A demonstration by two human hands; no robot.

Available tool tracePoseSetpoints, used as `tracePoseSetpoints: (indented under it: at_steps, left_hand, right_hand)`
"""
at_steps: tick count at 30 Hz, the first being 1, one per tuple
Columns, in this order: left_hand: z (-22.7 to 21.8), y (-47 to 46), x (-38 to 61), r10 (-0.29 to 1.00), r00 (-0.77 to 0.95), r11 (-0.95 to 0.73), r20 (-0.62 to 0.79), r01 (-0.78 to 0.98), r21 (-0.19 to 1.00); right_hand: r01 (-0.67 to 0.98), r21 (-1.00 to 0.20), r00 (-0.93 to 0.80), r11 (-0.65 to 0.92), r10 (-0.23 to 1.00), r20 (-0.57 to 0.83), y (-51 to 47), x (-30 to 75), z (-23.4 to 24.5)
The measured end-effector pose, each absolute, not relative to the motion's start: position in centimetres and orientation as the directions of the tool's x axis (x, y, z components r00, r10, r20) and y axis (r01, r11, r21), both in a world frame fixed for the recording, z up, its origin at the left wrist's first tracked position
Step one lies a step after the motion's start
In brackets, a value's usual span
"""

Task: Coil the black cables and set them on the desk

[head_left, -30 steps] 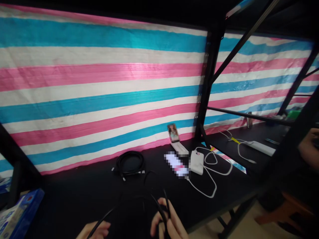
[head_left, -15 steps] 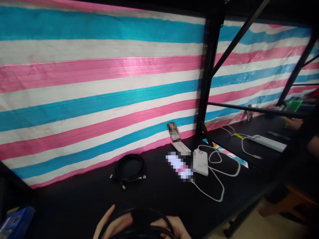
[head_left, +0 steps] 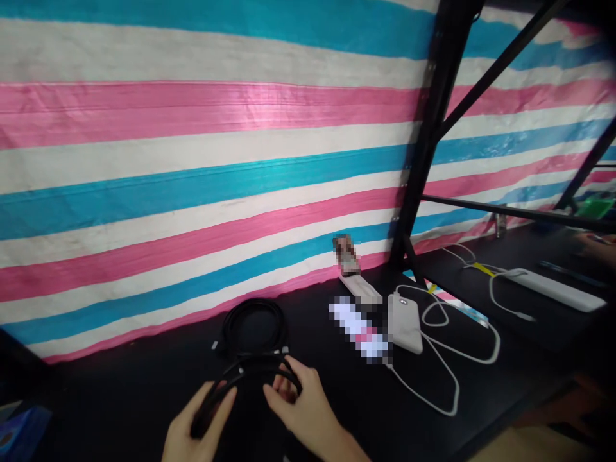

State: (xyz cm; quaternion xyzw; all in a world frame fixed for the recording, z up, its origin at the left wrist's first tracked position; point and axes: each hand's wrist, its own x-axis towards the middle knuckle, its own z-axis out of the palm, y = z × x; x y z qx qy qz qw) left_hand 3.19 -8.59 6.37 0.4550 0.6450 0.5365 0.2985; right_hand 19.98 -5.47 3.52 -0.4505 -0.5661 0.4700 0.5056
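Observation:
Between my two hands is a coiled black cable [head_left: 257,360], held over the black tabletop. My left hand [head_left: 199,417] grips the coil's left side, thumb and fingers curled round it. On the right side, my right hand [head_left: 308,401] pinches the same coil between thumb and fingers. Just beyond it lies another black cable coil [head_left: 255,303], with small light-coloured connector ends showing at its front. The held coil's near part is hard to make out against the dark surface.
Right of my hands lie a pixelated phone [head_left: 359,327], a white power bank [head_left: 405,324] and a looped white cable [head_left: 455,401]. A blue box [head_left: 24,433] sits at the lower left. Behind a black post [head_left: 423,147], another person's hand [head_left: 597,247] shows near a white power strip [head_left: 558,289].
Both hands have moved forward and up in view with the held coil, close to the coil on the table. The camera view has shifted slightly.

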Motion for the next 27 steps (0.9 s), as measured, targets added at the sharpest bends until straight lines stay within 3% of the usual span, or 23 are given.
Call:
tracePoseSetpoints:
  at_steps: [3,6,8,13,18,23,27]
  left_hand:
    - [5.7,-5.6,1.9,0.914,-0.384,-0.022,0.131,0.276,0.961]
    - [2.9,-3.5,0.6,0.879,-0.440,-0.086,0.185,0.237,0.968]
    - [1.0,-2.9,0.3,0.868,-0.475,-0.072,0.149,0.176,0.982]
    - [-0.3,-3.5,1.7,0.947,-0.310,-0.109,0.090,-0.045,0.993]
    - [0.3,-4.4,4.1,0.965,-0.170,-0.170,0.200,0.175,0.970]
    - [0.0,-4.6,4.9,0.953,-0.203,-0.181,0.223,0.207,0.962]
    - [0.8,-4.4,4.4,0.931,-0.332,-0.167,0.152,-0.017,0.986]
  right_hand:
    - [-0.004,-0.999,-0.234,0.046,0.971,0.046,-2.1,18.9,4.3]
    - [-0.090,-0.996,-0.211,0.024,0.977,0.043,0.2,18.0,4.5]
    - [-0.166,-0.986,-0.216,0.016,0.975,0.052,0.7,17.7,4.2]
    - [-0.451,-0.890,-0.262,-0.066,0.963,0.061,0.7,18.7,3.5]
    - [-0.721,-0.689,-0.145,-0.082,0.989,0.035,1.5,19.8,4.0]
    - [-0.718,-0.690,-0.168,-0.093,0.985,0.042,1.7,19.6,4.0]
    - [-0.528,-0.849,-0.186,-0.024,0.979,0.088,1.5,19.1,3.1]
